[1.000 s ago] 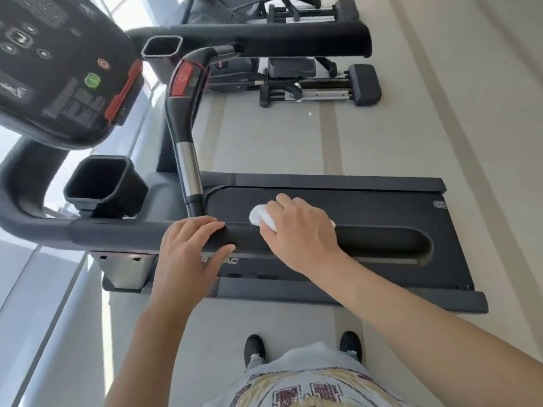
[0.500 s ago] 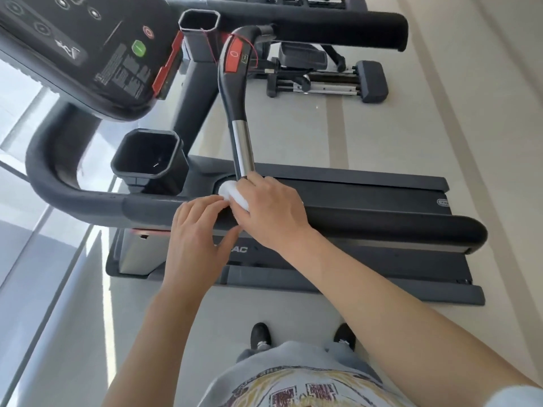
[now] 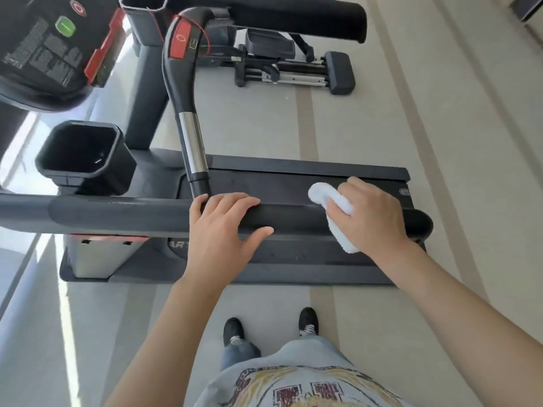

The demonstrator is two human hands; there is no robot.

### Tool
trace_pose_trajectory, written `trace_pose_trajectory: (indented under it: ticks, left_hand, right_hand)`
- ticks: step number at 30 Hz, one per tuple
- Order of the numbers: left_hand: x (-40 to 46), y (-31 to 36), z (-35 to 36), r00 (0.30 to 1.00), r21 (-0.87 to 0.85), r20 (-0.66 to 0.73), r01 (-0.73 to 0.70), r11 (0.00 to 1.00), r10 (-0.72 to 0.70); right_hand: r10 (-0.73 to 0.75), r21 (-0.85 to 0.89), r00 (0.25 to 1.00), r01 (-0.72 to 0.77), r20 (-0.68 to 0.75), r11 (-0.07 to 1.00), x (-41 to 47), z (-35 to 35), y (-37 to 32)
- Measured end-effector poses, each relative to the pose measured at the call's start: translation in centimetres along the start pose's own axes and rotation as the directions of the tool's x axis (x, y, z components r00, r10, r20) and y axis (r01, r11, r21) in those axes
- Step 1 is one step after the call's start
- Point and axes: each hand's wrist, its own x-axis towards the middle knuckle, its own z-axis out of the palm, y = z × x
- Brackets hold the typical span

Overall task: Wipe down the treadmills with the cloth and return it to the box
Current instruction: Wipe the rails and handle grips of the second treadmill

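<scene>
The treadmill (image 3: pixel 293 183) stretches across below me, its near side rail (image 3: pixel 141 214) running left to right. My left hand (image 3: pixel 219 230) rests flat on that rail, fingers relaxed and spread over the top. My right hand (image 3: pixel 370 214) grips the white cloth (image 3: pixel 338 210), pressing it against the rail's far right end

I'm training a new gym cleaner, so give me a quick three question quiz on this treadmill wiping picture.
1. True or false: the right hand holds the white cloth on the treadmill's side handrail.
2. Where does the left hand rest? A) on the console B) on the same handrail C) in the cup holder
3. Fill in: the round button on the console is ____ in colour.

Key: 1 true; 2 B; 3 green.
</scene>
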Motion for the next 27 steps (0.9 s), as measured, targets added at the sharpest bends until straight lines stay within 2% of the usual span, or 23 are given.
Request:
trace_pose_trajectory:
  ticks: [4,7,10,15,19,20,24,27]
  left_hand:
    - [0.5,0.7,0.2,0.997,0.011,0.005,0.071,0.997,-0.071]
    - [0.8,1.7,0.3,0.991,0.044,0.055,0.117,0.992,-0.119]
    - [0.9,2.6,0.6,0.985,0.062,0.063,0.157,0.986,-0.161]
    - [1.1,5.0,1.2,0.972,0.061,0.094,0.211,0.976,-0.216]
    - [2.0,9.6,3.9,0.981,0.025,0.136,0.134,0.991,-0.136]
    - [2.3,10.9,4.8,0.984,0.013,0.144,0.107,0.994,-0.108]
    - [3.7,15.2,8.2,0.979,0.034,0.200,0.030,0.999,-0.036]
    - [4.0,16.3,9.2,0.982,0.053,0.185,0.019,0.998,-0.029]
  right_hand:
    - [-0.066,0.018,0.984,0.064,0.168,0.998,2.1,0.6,-3.2]
    - [-0.181,0.131,0.946,0.150,0.270,0.980,4.1,1.6,-7.0]
    - [-0.226,0.214,0.899,0.154,0.374,0.965,5.8,2.6,-8.5]
    - [-0.357,0.310,0.831,0.236,0.427,0.921,5.6,1.4,-5.9]
    - [-0.374,0.297,0.787,0.252,0.491,0.921,5.1,-0.8,0.6]
    - [-0.357,0.291,0.788,0.235,0.502,0.927,5.0,-1.5,2.6]
    - [-0.185,0.335,0.828,-0.003,0.529,0.942,3.9,-3.5,10.8]
    - [-0.117,0.439,0.826,-0.168,0.551,0.883,3.0,-4.0,15.2]
